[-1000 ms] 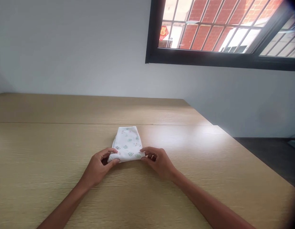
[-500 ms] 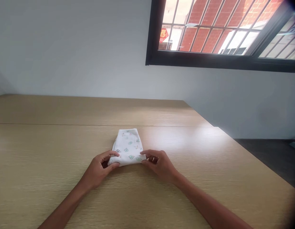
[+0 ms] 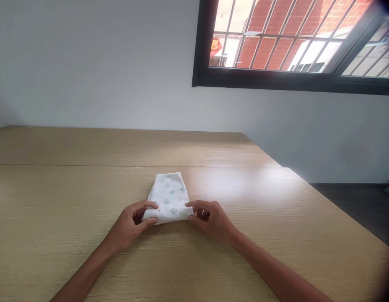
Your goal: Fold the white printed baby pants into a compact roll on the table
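A folded, white, soft-looking fabric cloth [image 3: 169, 197], printed with small green motifs and fainter pinkish marks, lay on the light wood-grain table [image 3: 87, 197], directly between the two hands and stretching away beyond them. The bare left hand [image 3: 131, 220] had its thumb and forefinger a little apart, with the near left corner of the cloth between them: thumb against the near edge, forefinger laid over the top. The bare right hand [image 3: 210, 216] mirrored it at the near right corner, thumb low at the edge and forefinger on the upper face, both tips just at the side of the fabric. How hard either pinch pressed could not be told.

The near edge ran crosswise from one grip to the other, so neither hand was nearer to the cloth; the left fingers merely reached a little farther in over it. From that edge the cloth narrowed towards a far end lying ahead of both grips and out of contact with them. Its longer axis seemed to run away from the hands, at right angles to the line joining them, though the slanted view made this a judgement. Its left side showed more than one layer.
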The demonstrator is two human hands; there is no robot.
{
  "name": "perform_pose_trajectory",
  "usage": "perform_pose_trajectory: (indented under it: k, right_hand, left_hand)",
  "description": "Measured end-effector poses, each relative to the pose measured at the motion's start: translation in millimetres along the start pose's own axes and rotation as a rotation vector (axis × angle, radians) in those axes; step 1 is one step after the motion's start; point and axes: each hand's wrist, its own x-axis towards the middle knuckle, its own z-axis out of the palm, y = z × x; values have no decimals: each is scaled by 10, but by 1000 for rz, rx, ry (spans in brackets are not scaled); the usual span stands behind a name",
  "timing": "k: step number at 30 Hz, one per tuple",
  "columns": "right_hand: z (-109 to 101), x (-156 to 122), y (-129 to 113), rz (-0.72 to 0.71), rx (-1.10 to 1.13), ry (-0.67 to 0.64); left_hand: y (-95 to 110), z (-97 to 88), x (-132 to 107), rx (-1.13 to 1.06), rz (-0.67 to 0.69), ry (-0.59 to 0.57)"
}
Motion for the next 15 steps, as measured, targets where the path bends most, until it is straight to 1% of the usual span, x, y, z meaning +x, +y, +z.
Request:
perform_pose_trajectory:
  k: [2,5,6,8,10,12,15]
  right_hand:
    - [6,-25,-23,-19,24,-53]
    - [23,-63,-60,-82,72,-151]
    - [28,-69,-66,-102,74,-160]
    - [34,-71,-69,-120,38,-140]
    - [30,-64,-65,-117,-19,-114]
    - [21,-59,-66,-113,-66,-105]
    - [4,-67,-95,-123,-112,-118]
  left_hand:
    - [-12,-53,13,50,5,36]
    - [-63,-177,41,156,7,158]
    - [-86,-221,51,198,6,214]
    - [-134,-293,69,280,4,325]
    - [-171,-331,80,338,7,393]
    - [-189,-336,82,356,14,403]
    - [-191,-315,75,323,32,342]
